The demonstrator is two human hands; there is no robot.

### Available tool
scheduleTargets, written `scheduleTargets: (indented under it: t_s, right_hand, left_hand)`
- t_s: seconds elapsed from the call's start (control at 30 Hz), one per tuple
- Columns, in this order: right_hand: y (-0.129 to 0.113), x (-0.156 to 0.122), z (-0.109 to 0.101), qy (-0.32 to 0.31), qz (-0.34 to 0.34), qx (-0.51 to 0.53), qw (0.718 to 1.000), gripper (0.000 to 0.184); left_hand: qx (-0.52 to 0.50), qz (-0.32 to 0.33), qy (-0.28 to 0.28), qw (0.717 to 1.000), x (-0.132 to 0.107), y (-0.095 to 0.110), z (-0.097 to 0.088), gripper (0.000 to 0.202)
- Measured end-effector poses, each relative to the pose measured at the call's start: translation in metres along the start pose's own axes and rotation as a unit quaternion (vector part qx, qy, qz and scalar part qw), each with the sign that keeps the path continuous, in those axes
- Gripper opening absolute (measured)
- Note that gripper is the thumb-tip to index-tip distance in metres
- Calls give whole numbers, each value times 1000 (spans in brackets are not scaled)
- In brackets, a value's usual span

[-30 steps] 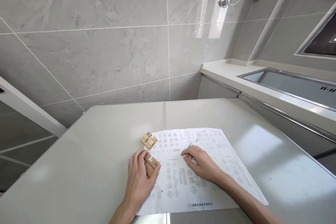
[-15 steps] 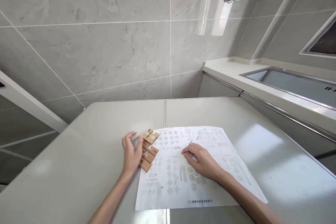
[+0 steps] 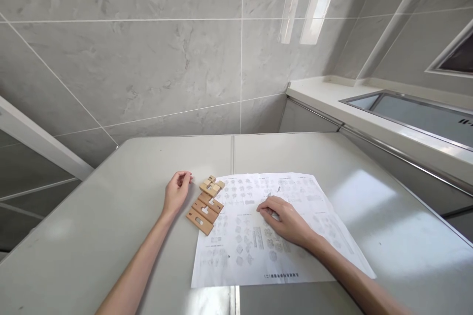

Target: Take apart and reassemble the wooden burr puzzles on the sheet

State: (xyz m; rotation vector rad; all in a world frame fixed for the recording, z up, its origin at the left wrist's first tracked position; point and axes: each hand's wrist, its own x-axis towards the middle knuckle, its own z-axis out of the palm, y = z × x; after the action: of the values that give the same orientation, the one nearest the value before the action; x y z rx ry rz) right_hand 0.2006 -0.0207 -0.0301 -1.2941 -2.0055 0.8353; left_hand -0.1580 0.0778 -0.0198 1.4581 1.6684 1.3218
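Several flat wooden puzzle pieces with cut-out slots and printed numbers (image 3: 203, 209) lie side by side, overlapping the left edge of a large printed sheet (image 3: 236, 268). Lighter wooden pieces (image 3: 211, 186) sit together at the far end of the row. My left hand (image 3: 176, 189) rests on the table just left of the pieces, apart from them, fingers curled in and closed with nothing visible in them. On the middle of the sheet lies my right hand (image 3: 283, 215), its fingers bent and together, the thumb near the index finger; no object shows in it.
The sheet bears rows of small grey diagrams and lies across the seam of a pale table (image 3: 148, 157). Grey wall tiles (image 3: 166, 69) rise behind the table. To the right stands a white counter (image 3: 310, 90) with an inset sink (image 3: 406, 113).
My left hand has drawn away to the left from the wooden pieces and its fingers have curled in, uncovering the pieces. My right hand has hardly moved. The view has shifted slightly.
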Motion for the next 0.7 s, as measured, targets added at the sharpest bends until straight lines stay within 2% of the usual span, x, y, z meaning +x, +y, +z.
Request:
scheduleTargets:
  t_s: [0.37, 0.7]
  right_hand:
    - [4, 4, -6, 30, 69, 90, 993, 23]
    - [5, 3, -6, 32, 66, 99, 992, 22]
  left_hand:
    - [16, 1, -25, 1000, -7, 3, -1, 33]
    - [37, 0, -29, 999, -9, 8, -1, 34]
